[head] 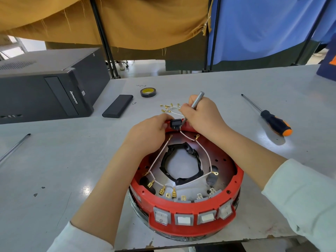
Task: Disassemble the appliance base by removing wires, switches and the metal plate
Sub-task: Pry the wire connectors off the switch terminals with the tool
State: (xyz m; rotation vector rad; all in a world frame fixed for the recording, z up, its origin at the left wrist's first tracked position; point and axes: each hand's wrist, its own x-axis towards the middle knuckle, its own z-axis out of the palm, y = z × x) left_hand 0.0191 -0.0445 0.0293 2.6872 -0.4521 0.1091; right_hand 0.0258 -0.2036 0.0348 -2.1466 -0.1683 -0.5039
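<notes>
Far left, a black computer tower (45, 88) is lying on the grey table (54, 170), well apart from the work; a thin metal rod (15, 148) is lying near the left edge. Centre, the red appliance base (185, 206) is sitting close to the table's near edge, rocker switches (192, 216) facing the person, white wires (158, 157) looping over the metal plate (225, 166) inside. The left hand (147, 135) is gripping the far rim, fingers curled beside a small black switch (175, 123). The right hand (201, 113) is pinching a grey metal tool (195, 104), its tip working at that switch, probably prying at a terminal or a clip, though the contact point is too small to tell. The step looks like freeing this far switch; next calls for levering gently while the left hand is bracing. Loose removed wires (171, 108) are lying just behind the hands. Right, a screwdriver (269, 117) is resting apart, with open table around it for setting parts down.
</notes>
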